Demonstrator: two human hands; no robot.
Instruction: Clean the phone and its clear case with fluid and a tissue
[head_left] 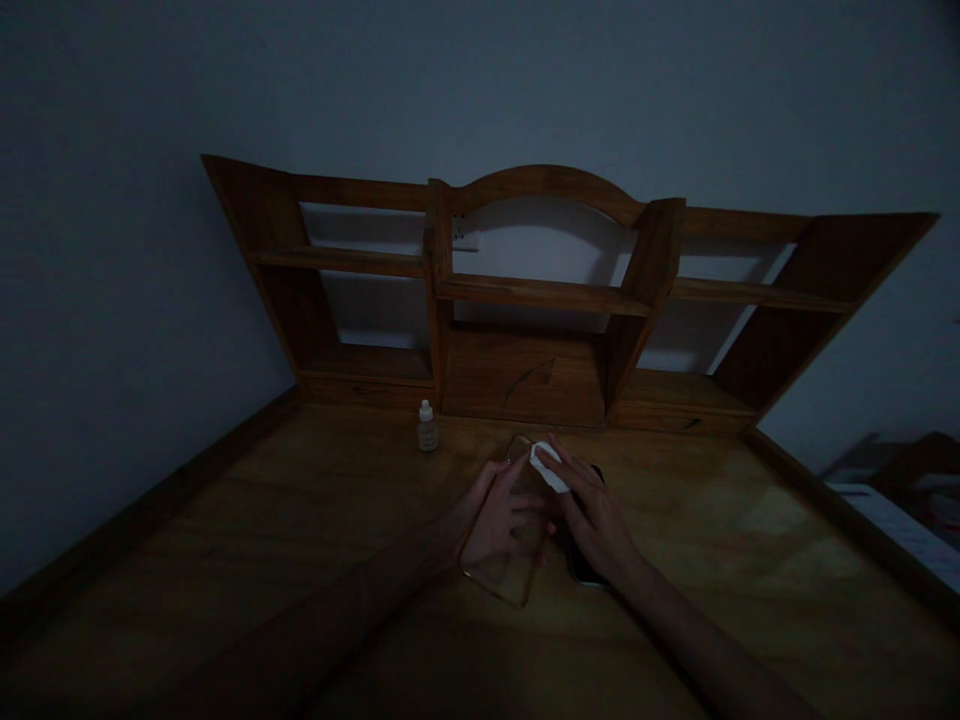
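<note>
My left hand is closed around a clear phone case and holds it tilted above the desk. Its fingers show through the see-through back of the case. In my right hand a folded white tissue is pinched, close to the case's upper right edge. I cannot tell whether the tissue touches the case. A dark phone lies on the desk under my right hand, which covers much of it.
A small dropper bottle with a white cap stands left of my hands. A wooden shelf unit rises along the desk's back edge, before a wall with a power socket. Raised rims border the wooden desk. The light is dim.
</note>
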